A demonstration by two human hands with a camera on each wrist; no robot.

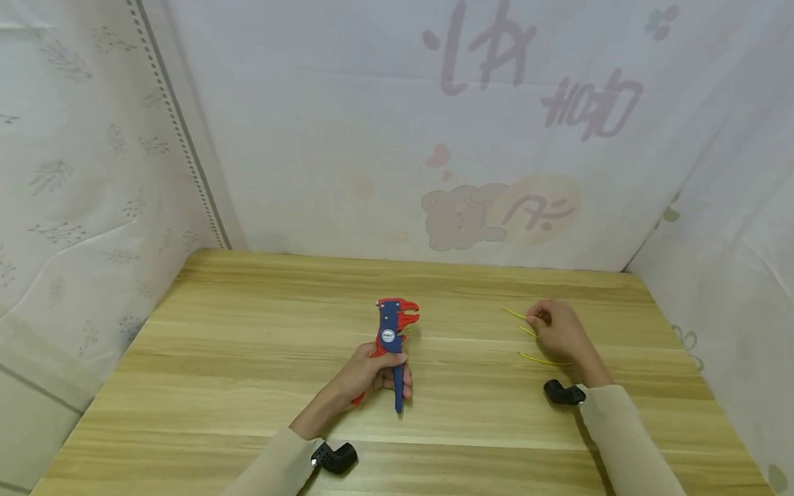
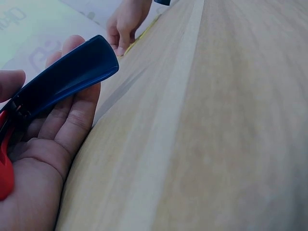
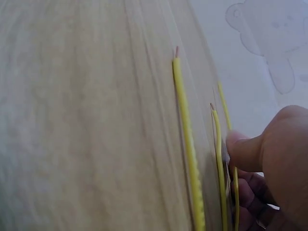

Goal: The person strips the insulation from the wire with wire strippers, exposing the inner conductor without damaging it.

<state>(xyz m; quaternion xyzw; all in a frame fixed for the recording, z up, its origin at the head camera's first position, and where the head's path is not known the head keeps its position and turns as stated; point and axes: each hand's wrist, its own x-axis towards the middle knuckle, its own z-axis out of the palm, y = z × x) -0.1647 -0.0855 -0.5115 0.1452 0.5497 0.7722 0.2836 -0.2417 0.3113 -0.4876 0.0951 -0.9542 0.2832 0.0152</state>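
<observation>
Left hand [image 1: 375, 374]: grasping a wire stripper [image 1: 389, 320], thumb across the front of the blue handle, fingers behind it. In the left wrist view the palm lies beneath the handles, with the fingers reaching past the blue one. The tool is near the middle of the worktop [image 1: 468, 427], its head toward the far edge; the red jaws face right, a gap showing between them. The red and blue handles stand apart at their lower ends.

Right hand [image 1: 559, 330]: grasping the far wire [image 1: 512, 313] in a pinch of thumb and finger, toward the right side of the worktop, well apart from the stripper. One end of this yellow wire projects leftward beyond the fingertips. Whether the wire is lifted off the surface: cannot tell.

Two more yellow wires lie close by. The middle wire [image 1: 527, 332] runs just beside the pinching fingers; the near wire [image 1: 542, 359] lies closer to the person, below the hand. In the right wrist view both show bare copper at the visible tip, while the far wire's visible tip appears yellow.

Each sleeve [image 1: 643, 460] is beige, with a black camera [image 1: 336, 458] at the cuff. A pale printed cloth [image 1: 336, 123] stands behind the worktop.
</observation>
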